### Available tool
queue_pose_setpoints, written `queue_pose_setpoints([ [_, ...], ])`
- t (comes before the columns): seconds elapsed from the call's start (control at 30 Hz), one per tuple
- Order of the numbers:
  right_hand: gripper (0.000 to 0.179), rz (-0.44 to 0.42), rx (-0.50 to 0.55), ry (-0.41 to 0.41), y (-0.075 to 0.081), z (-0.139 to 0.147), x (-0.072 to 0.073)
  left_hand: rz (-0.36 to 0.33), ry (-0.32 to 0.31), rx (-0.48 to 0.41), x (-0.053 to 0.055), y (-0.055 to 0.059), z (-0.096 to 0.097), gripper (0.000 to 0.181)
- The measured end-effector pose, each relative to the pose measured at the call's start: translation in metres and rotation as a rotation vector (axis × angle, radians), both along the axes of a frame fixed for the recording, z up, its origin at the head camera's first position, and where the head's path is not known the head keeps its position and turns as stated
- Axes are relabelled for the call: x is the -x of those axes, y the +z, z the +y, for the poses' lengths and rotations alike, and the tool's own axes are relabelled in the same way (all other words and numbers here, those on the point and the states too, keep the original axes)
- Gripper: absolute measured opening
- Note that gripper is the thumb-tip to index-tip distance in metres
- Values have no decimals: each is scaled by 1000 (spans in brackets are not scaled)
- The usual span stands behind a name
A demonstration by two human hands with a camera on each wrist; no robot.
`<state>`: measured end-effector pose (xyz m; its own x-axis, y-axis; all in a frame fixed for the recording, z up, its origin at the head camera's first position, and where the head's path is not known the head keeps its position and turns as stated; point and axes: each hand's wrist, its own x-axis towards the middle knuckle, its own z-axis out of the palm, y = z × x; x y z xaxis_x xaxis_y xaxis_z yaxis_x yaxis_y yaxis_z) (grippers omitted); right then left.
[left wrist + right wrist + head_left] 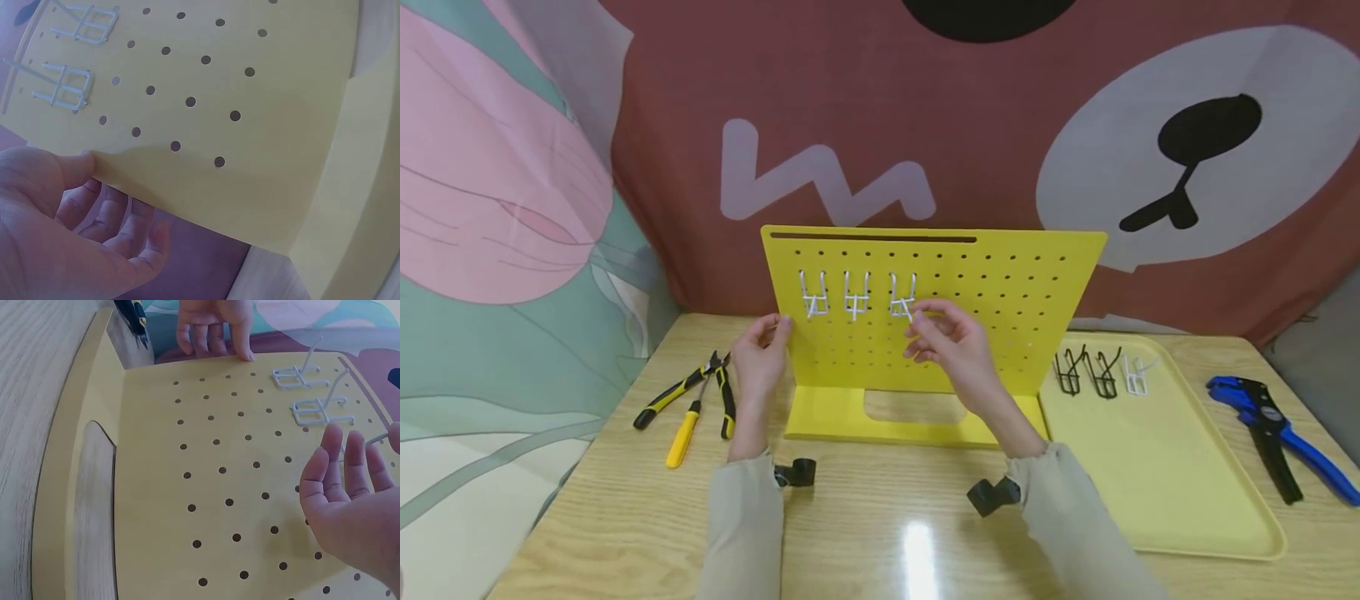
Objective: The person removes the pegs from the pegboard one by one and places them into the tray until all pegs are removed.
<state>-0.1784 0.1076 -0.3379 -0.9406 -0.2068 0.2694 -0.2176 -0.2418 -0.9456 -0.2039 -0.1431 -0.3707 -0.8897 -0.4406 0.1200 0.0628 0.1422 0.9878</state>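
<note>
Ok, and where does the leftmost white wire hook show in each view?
Head: left of centre, leftmost white wire hook on the yellow pegboard.
Left wrist: upper left, the lower hook of two.
Right wrist: upper right, the topmost hook.
Shared landmark: the left hand, at the pegboard's edge nearest this hook.

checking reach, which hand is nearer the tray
Right. The right hand pinches a white hook left of the tray; the left hand, farther off, holds the board by its left edge.

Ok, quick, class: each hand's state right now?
Left hand: closed on the yellow pegboard at its left edge.
Right hand: closed, apparently pinching the pegboard's rightmost white hook.
</note>
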Motion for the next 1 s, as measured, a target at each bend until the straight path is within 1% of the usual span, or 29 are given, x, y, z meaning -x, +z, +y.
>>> queue_pose_setpoints([
  [0.1,25,6,-3,11,-1,-2,-2,-11,1,-5,-1,0,1,24],
  [0.2,24,25,-24,3,-1,-3,-2,-26,1,-6,-2,-1,0,24],
  [0.37,27,68,-88,-9,1,-3,1,-26,0,-2,-2,0,0,24],
  [0.47,26,80,-132,-16,2,-3,2,-22,-8,-5,-2,1,0,25],
  [0.77,27,64,-202,-23,5,-2,3,-18,-5,-11,-1,1,0,23],
  [0.9,26,53,-214,-19,7,-1,0,-27,-5,-8,-2,1,0,23],
  [1.0,25,62,-224,-9,9,-2,-2,-30,-3,-10,-2,1,0,23],
])
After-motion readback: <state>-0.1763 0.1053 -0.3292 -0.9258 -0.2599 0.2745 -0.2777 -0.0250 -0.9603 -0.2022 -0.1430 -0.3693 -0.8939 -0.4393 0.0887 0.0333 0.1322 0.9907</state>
